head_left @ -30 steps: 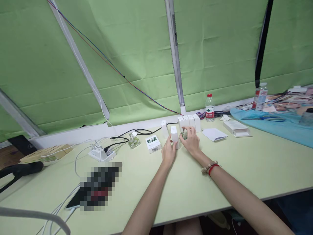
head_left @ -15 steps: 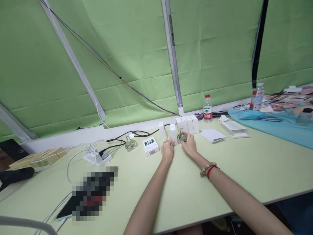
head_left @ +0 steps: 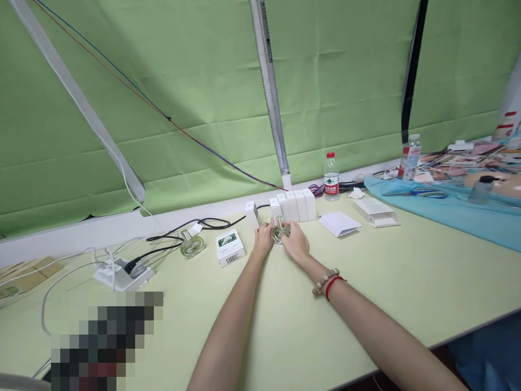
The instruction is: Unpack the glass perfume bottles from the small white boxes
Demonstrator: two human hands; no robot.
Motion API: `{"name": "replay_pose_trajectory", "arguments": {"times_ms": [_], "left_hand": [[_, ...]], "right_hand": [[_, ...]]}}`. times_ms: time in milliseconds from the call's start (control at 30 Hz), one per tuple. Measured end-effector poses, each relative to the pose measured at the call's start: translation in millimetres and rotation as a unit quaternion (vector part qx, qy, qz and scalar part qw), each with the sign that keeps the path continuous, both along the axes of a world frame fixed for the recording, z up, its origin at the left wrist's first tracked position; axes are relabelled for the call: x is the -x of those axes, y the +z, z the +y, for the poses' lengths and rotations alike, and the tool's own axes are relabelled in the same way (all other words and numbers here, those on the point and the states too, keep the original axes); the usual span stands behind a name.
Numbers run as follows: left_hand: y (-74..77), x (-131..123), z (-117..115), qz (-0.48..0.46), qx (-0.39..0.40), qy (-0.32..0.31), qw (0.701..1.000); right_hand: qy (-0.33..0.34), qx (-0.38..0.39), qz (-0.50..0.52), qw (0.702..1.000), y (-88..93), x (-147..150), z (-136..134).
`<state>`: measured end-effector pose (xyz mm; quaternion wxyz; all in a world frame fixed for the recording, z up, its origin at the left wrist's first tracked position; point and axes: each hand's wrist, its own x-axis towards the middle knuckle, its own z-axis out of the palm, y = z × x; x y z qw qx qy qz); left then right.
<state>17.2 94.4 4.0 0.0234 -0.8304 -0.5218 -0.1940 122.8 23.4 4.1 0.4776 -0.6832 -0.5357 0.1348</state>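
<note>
A clear round perfume bottle (head_left: 280, 233) with a silvery neck stands on the table between my hands. My right hand (head_left: 297, 243) closes around its right side. My left hand (head_left: 264, 239) has its fingers curled at the bottle's left side; its fingertips are partly hidden. Just behind, several upright white boxes (head_left: 301, 206) form a row, the leftmost box (head_left: 275, 205) partly covered by the bottle. Another upright white box (head_left: 251, 214) stands apart, left of the row. A white box with a green picture (head_left: 230, 247) lies further left, near a second perfume bottle (head_left: 192, 245).
A red-capped water bottle (head_left: 331, 179), a folded white paper (head_left: 339, 223) and an open white carton (head_left: 376, 212) are to the right, before a blue cloth (head_left: 456, 201). On the left are a power strip (head_left: 124, 274), cables and a blurred-out dark object (head_left: 106, 342).
The white box by my left hand has gone back against the row's left end. The perfume bottle has come leftward in front of it, with my right hand. My view has turned slightly right.
</note>
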Motion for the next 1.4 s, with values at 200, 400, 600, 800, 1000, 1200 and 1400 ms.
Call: {"name": "replay_pose_trajectory", "arguments": {"times_ms": [200, 400, 600, 800, 1000, 1200, 1400], "left_hand": [[1.5, -1, -8, -0.043, -0.107, 0.049, 0.992], [0.9, -3, -12, -0.152, -0.170, 0.178, 0.957], [0.6, -1, -9, -0.193, -0.083, 0.120, 0.970], [1.2, -2, -9, -0.176, -0.058, 0.148, 0.972], [0.3, -8, -2, -0.122, -0.089, 0.161, 0.975], [5.3, -13, 10, -0.095, -0.125, 0.130, 0.979], [7.9, -13, 15, -0.178, -0.087, 0.126, 0.972]], "right_hand": [[0.012, -0.005, 0.001, 1.000, -1.8, -3, 2], [0.022, -0.008, 0.010, 1.000, -4.7, -4, 2], [0.027, -0.029, 0.009, 0.999, -9.2, -4, 4], [0.030, -0.026, 0.013, 0.999, -8.1, -3, 2], [0.036, -0.022, 0.017, 0.999, -5.7, -3, 1], [0.039, -0.023, 0.013, 0.999, -6.2, -2, 5], [0.048, -0.019, 0.013, 0.999, -6.0, -2, 7]]}}
